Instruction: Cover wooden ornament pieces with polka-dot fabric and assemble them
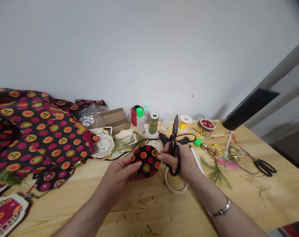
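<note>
My left hand (119,176) pinches the left edge of a round patch of black fabric (146,160) printed with red and orange dots, held just above the wooden table (164,210). My right hand (180,161) grips black scissors (174,144) by their handles, blades closed and pointing up. Its fingertips also touch the right edge of the fabric round. A bracelet sits on my right wrist.
A heap of the same dotted fabric (38,131) covers the left side. Behind stand thread spools (153,123), small bottles (140,121), a cardboard box (114,120) and wooden cutouts (103,144). A tape ring (176,187), a white pen (196,159), tangled cords and a second pair of scissors (264,166) lie to the right.
</note>
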The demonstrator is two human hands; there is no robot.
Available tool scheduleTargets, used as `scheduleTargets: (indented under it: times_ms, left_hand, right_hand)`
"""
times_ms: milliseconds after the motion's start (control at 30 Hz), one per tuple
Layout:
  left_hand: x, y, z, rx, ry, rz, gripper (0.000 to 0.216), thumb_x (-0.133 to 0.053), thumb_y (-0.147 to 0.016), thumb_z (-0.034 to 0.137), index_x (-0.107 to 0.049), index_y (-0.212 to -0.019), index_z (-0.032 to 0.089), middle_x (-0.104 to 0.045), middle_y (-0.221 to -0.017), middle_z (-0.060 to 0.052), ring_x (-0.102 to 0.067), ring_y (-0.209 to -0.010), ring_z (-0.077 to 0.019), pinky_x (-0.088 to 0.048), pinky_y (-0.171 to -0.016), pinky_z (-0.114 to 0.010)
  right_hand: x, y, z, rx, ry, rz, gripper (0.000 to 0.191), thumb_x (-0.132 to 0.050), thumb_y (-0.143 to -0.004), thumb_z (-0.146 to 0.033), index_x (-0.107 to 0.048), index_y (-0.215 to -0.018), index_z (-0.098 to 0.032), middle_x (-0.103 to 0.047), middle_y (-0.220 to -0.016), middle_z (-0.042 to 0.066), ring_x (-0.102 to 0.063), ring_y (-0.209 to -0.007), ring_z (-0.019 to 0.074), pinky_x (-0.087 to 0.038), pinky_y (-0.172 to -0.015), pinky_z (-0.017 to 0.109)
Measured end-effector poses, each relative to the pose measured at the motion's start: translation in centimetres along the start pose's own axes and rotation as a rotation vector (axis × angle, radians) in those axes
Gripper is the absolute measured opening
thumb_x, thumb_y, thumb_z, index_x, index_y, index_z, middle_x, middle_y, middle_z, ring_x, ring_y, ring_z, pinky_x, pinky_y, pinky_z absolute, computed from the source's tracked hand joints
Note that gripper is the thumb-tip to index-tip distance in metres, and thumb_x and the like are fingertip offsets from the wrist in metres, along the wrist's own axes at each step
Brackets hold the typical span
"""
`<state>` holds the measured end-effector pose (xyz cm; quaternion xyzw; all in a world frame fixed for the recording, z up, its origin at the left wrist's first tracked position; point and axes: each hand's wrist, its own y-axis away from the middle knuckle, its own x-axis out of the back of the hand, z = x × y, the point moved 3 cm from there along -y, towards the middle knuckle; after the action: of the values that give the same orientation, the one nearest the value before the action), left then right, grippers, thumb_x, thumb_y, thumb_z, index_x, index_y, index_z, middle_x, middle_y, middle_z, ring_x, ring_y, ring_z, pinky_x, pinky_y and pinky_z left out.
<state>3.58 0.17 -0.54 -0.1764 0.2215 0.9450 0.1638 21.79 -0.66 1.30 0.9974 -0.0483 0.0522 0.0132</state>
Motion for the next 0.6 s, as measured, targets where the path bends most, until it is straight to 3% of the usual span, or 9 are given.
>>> scheduleTargets:
  times_ms: [133, 267, 400, 500, 600]
  left_hand:
    - [0.7, -0.2, 0.8, -0.051, 0.079, 0.115, 0.017, -0.073, -0.067, 0.019, -0.074, -0.083, 0.012, -0.075, -0.084, -0.010, -0.069, -0.072, -0.0200, -0.055, -0.065, -0.029]
    - [0.8, -0.3, 1.1, -0.071, 0.117, 0.130, 0.015, -0.072, -0.068, 0.018, -0.073, -0.082, 0.012, -0.075, -0.082, -0.009, -0.068, -0.068, -0.0176, -0.055, -0.060, -0.025]
    - [0.7, -0.3, 1.1, -0.080, 0.131, 0.133, 0.015, -0.072, -0.069, 0.017, -0.073, -0.083, 0.012, -0.075, -0.082, -0.008, -0.068, -0.069, -0.0173, -0.055, -0.060, -0.025]
    - [0.7, -0.3, 1.1, -0.090, 0.150, 0.113, 0.018, -0.071, -0.070, 0.017, -0.072, -0.087, 0.012, -0.075, -0.088, -0.010, -0.069, -0.076, -0.0191, -0.056, -0.067, -0.028]
    - [0.6, -0.3, 1.3, -0.113, 0.173, 0.091, 0.018, -0.069, -0.072, 0.018, -0.072, -0.088, 0.012, -0.074, -0.092, -0.010, -0.069, -0.081, -0.0206, -0.056, -0.073, -0.029]
  right_hand:
    - [-0.1, 0.3, 0.0, -0.035, 0.017, -0.088, 0.039, -0.068, -0.063, -0.052, -0.046, -0.066, -0.020, -0.046, -0.050, -0.006, -0.040, -0.045, 0.0092, -0.031, -0.043, 0.022]
    - [-0.2, 0.9, -0.3, 0.025, 0.088, -0.188, 0.040, -0.055, -0.072, -0.058, -0.045, -0.068, -0.019, -0.039, -0.052, -0.006, -0.035, -0.046, 0.0089, -0.027, -0.043, 0.022]
    - [-0.1, 1.4, -0.6, 0.049, 0.397, -0.208, 0.033, -0.061, -0.071, -0.048, -0.046, -0.064, -0.019, -0.044, -0.056, -0.004, -0.036, -0.051, 0.0100, -0.026, -0.046, 0.022]
    - [0.0, 1.6, -1.0, 0.074, 0.645, -0.180, 0.025, -0.063, -0.071, -0.039, -0.048, -0.065, -0.020, -0.050, -0.058, -0.002, -0.040, -0.052, 0.0115, -0.025, -0.047, 0.023]
    - [0.0, 1.8, -1.3, 0.086, 0.787, -0.156, 0.027, -0.065, -0.069, -0.042, -0.048, -0.070, -0.022, -0.055, -0.061, -0.002, -0.042, -0.053, 0.0125, -0.025, -0.048, 0.023]
